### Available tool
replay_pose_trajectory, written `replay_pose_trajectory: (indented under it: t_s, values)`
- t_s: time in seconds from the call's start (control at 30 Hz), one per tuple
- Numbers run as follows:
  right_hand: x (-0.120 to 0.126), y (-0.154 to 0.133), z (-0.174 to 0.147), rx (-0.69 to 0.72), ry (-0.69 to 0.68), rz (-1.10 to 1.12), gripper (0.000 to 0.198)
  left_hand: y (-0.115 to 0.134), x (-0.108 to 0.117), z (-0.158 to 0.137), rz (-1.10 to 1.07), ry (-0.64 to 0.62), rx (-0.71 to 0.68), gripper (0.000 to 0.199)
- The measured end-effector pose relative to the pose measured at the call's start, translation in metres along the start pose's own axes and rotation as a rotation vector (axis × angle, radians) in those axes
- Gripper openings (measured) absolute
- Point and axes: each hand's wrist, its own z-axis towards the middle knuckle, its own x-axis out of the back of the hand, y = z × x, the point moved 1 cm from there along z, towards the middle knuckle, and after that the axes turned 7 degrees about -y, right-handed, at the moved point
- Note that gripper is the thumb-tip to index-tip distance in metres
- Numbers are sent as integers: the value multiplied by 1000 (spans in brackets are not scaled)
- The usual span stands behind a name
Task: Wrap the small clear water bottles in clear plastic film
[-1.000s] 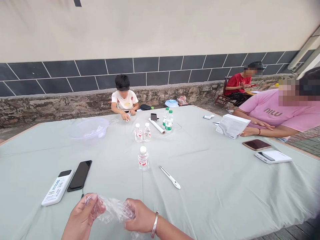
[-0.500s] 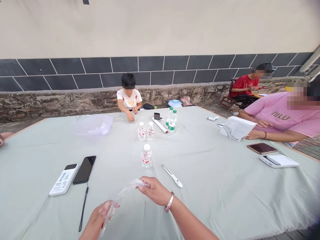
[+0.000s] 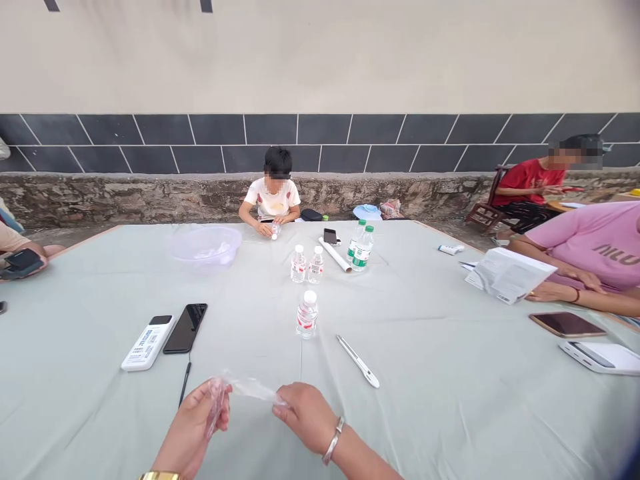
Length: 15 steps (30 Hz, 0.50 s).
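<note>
A strip of clear plastic film (image 3: 253, 387) stretches between my hands, low over the near side of the table. My left hand (image 3: 200, 417) is closed on one end, and part of the film hangs over its fingers. The other end is pinched by my right hand (image 3: 310, 417), which wears a silver bracelet. Beyond them a small water bottle (image 3: 307, 319) with a white cap stands upright. To the right of it lies a white utility knife (image 3: 358, 362). A white power bank (image 3: 148, 345) and a black phone (image 3: 185, 328) lie to the left.
Two small bottles (image 3: 307, 266), a white roll (image 3: 335, 255) and green-capped bottles (image 3: 361, 247) stand or lie farther back. A translucent basin (image 3: 206, 245) is at the back left. Opposite, a person (image 3: 273, 193) handles a small bottle. At right another person (image 3: 595, 250) holds a white box (image 3: 510, 275).
The camera view has turned right. My hands have drawn the film straighter between them, and my left hand has risen. The person opposite now has a small bottle at their hands.
</note>
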Motion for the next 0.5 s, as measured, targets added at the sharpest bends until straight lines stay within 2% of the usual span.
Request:
replay_pose_trajectory:
  t_s: [0.07,0.13,0.2,0.23,0.3,0.37,0.43,0.5]
  values:
    - [-35,-12,4,48,-59,-213,14,-4,-4,11,-121,139,6,47]
    - [-68,-23,9,102,-134,-390,10,-11,-12,19,-58,204,-32,45]
    - [-86,-32,11,168,-200,-470,16,-20,-19,23,237,194,-109,41]
    - [-86,-36,10,197,-210,-475,19,-25,-22,23,432,171,-159,39]
    - [-70,-40,7,251,-188,-421,19,-33,-24,20,790,109,-238,39]
    - [-39,-41,1,260,-125,-282,15,-41,-20,16,937,-15,-212,42]
    - [-7,-40,-2,190,-35,-57,10,-45,-14,11,837,-166,-91,47]
    - [11,-37,-2,63,76,206,12,-46,-10,7,605,-244,23,51]
